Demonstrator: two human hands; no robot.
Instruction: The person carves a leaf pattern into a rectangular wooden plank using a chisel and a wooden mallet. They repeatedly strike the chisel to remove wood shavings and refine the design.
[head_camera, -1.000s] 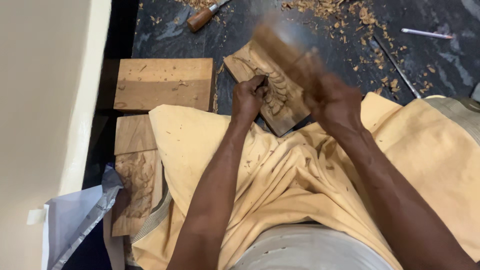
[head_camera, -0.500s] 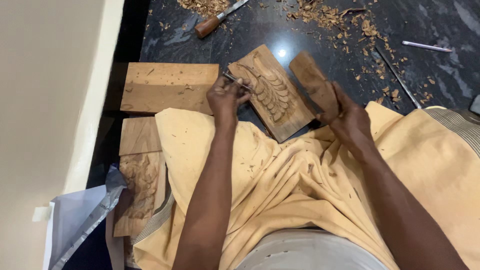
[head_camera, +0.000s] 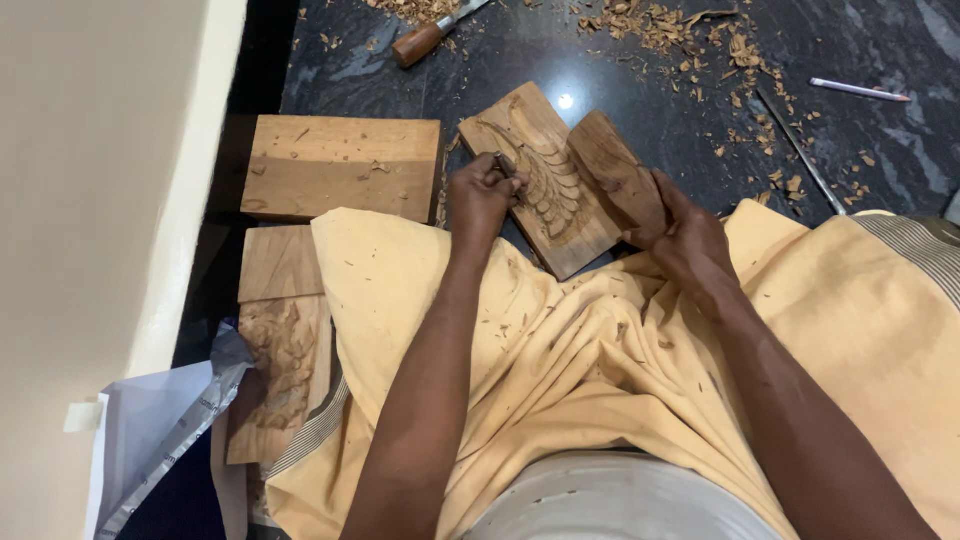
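Carved panel (head_camera: 545, 180), one, left hand (head_camera: 480, 195) gripping chisel (head_camera: 505, 165), right hand (head_camera: 685, 235) gripping mallet (head_camera: 620, 175), two plain boards

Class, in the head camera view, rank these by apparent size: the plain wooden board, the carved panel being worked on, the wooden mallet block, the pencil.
1. Plain wooden board
2. Carved panel, partly hidden by cloth, so unsure against the board
3. Mallet block
4. Pencil

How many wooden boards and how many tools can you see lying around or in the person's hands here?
Wooden boards: 4 — carved board being worked, plain board, small plain board, carved board by the wall
Chisels: 2 — one in the left hand, one on the floor
Wooden mallet: 1, in the right hand
Pencil: 1
Total: 8
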